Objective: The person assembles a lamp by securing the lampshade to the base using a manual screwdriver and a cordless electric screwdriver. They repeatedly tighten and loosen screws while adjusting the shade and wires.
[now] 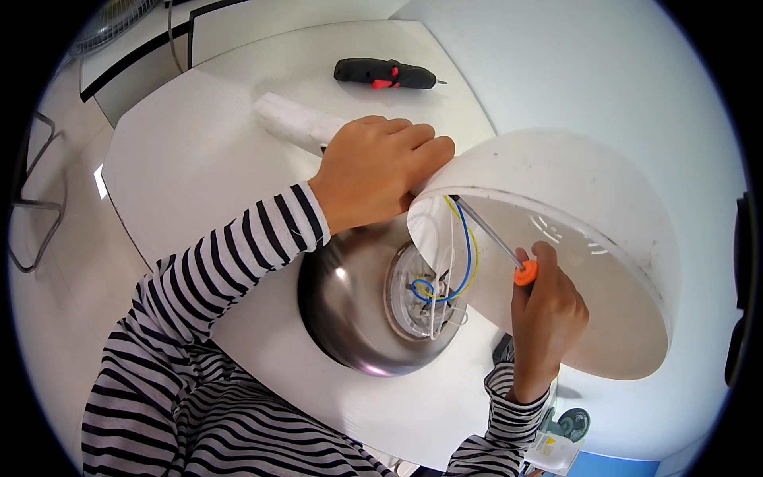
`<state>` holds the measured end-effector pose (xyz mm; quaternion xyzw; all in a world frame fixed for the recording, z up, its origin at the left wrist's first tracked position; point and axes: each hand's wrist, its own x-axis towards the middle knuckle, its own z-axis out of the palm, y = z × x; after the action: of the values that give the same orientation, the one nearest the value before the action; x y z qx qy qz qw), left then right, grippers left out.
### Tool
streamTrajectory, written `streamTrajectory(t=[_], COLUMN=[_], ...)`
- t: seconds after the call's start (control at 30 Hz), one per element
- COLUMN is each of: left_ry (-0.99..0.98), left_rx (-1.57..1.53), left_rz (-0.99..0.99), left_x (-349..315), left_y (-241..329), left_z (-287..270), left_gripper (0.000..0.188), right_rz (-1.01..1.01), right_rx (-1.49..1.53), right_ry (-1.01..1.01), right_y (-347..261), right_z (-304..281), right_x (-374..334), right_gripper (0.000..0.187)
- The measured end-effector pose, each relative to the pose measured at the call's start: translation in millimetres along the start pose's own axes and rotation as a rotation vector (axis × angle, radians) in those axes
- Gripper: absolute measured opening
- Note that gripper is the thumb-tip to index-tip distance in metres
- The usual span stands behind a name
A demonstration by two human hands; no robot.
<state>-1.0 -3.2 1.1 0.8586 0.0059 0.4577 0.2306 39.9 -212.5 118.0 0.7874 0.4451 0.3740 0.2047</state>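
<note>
My left hand (385, 169) is closed round the neck of a white dome-shaped shell (556, 171), where a white handle (294, 123) sticks out to the left. The shell is tilted, its hollow side facing me. In my right hand (548, 318) is a screwdriver (489, 230) with an orange grip, its shaft slanting up to the inside of the shell near the neck. The tip is hard to make out. Blue, yellow and white wires (467, 246) run from there to the round base of a shiny metal bowl (350, 318), which lies bottom outward on the table.
A black and red power screwdriver (385, 74) lies at the table's (199, 143) far side. A pale wall (596, 63) stands along the right. Below right are a white box (556, 451) and a dark green object (571, 424); a fan (115, 24) shows at upper left.
</note>
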Motion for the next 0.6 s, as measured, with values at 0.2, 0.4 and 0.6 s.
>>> streamTrajectory(t=[0.2,0.4,0.6], left_ry=[0.019,0.019,0.036], left_rx=[0.028,0.022,0.012], left_rz=[0.007,0.009,0.014], left_x=[-0.2,0.1,1.0], left_y=[-0.3,-0.5,0.4], left_z=[-0.5,-0.4,0.2], left_gripper=[0.048,0.048,0.047], right_rz=[-0.026,-0.036,-0.01], right_rx=[-0.027,-0.048,-0.019], right_ry=[0.006,0.005,0.0], right_y=[-2.1,0.6,-3.1], right_z=[3.5,6.0,5.3], right_x=[3.1,3.1,2.7], right_gripper=[0.017,0.018,0.019])
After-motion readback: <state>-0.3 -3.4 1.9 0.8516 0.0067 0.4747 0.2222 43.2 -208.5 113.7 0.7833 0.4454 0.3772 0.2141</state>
